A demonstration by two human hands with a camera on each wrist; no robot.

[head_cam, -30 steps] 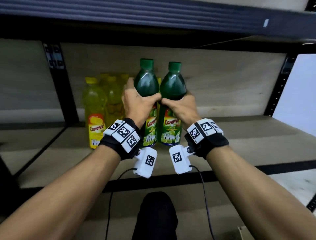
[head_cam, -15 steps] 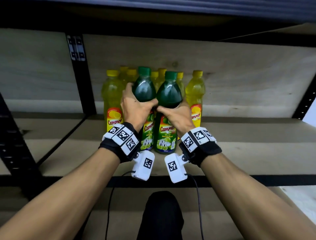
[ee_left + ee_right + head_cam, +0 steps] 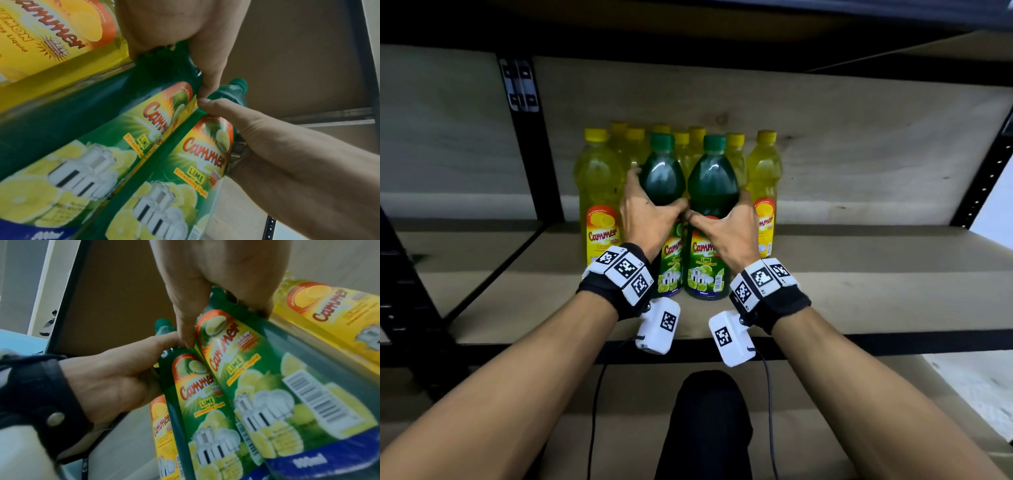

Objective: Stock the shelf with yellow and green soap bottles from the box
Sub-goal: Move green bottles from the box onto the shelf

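Note:
Two green lime soap bottles stand side by side on the wooden shelf board [image 3: 859,291], in front of several yellow soap bottles [image 3: 763,171]. My left hand [image 3: 654,202] grips the left green bottle [image 3: 664,174] at its shoulder, thumb on the front. My right hand [image 3: 719,219] grips the right green bottle [image 3: 712,181] the same way. The two thumbs nearly touch between the bottles. The left wrist view shows the left hand [image 3: 174,32] on its green bottle [image 3: 92,126]. The right wrist view shows the right hand [image 3: 216,280] on its green bottle [image 3: 267,369].
Black shelf uprights stand at the left [image 3: 530,144] and far right [image 3: 983,178]. An upper shelf [image 3: 688,31] hangs close overhead. Bare board lies to the right of the bottles and beyond the left upright. A knee in black [image 3: 705,418] and camera cables are below.
Both green bottles have come down and forward from mid-air to stand on the board in front of the yellow ones. Both hands stay on them.

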